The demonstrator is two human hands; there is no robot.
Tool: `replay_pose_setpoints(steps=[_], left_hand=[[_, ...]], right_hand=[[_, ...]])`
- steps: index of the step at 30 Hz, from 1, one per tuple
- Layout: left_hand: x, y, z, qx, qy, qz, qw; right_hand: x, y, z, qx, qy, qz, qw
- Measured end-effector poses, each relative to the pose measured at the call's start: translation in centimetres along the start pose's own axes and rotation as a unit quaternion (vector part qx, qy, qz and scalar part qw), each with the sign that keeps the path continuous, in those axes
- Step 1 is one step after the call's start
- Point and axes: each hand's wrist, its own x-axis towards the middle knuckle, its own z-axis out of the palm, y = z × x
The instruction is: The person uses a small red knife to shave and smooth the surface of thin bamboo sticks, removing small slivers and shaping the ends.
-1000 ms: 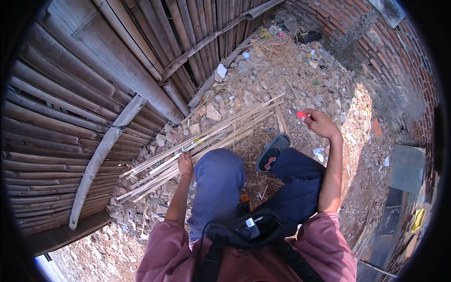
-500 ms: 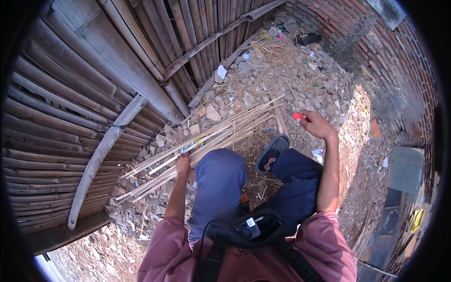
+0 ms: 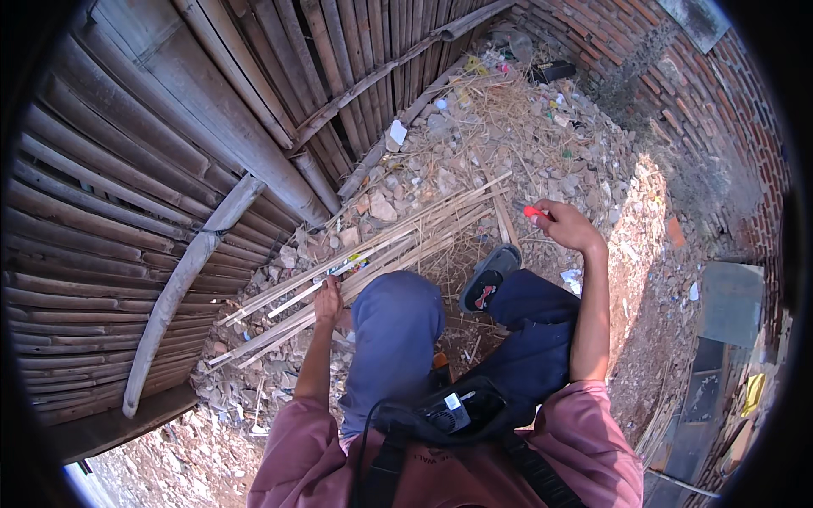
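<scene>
Long, pale split bamboo strips (image 3: 395, 247) lie in a loose bundle slanting across the rubble, from beside my left knee up toward the front of my right foot. Over the bundle's left part is my left hand (image 3: 329, 302), its fingers drawn together around a bamboo strip; the fingertips are partly hidden. My right hand (image 3: 566, 226) is closed on a red-handled tool (image 3: 533, 212), held beyond my right foot near the far end of the strips. The tool's thin grey tip points left and is too small to make out.
A bamboo slat wall (image 3: 110, 245) with a curved pole rises on the left. A brick wall (image 3: 677, 102) bounds the far right. Broken stones, straw and litter cover the ground (image 3: 449, 152). My sandalled right foot (image 3: 491, 278) stands beside the strips. Flat panels (image 3: 731, 303) lie at right.
My left hand has shifted very slightly among the strips. My right hand, with the red-handled tool, has moved a little left and down.
</scene>
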Motion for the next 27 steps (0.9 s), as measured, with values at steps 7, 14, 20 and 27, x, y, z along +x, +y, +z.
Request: replay_pose_setpoints(steps=[7, 14, 20, 27], left_hand=[[-1.4, 2.3, -2.4, 0.061, 0.095, 0.126, 0.986], [-3.7, 3.2, 3.4, 0.206, 0.033, 0.053, 0.977], [-4.0, 2.3, 5.9, 0.271, 0.115, 0.04, 0.955], [-2.5, 4.4, 3.2, 0.196, 0.007, 0.056, 0.979]], right_hand=[[-0.5, 1.6, 0.2, -0.008, 0.014, -0.01, 1.0], [-0.9, -0.4, -0.4, -0.01, -0.005, 0.018, 1.0], [-0.4, -0.6, -0.2, 0.008, -0.015, 0.003, 1.0], [-0.9, 1.0, 0.0, -0.01, -0.004, 0.009, 1.0]])
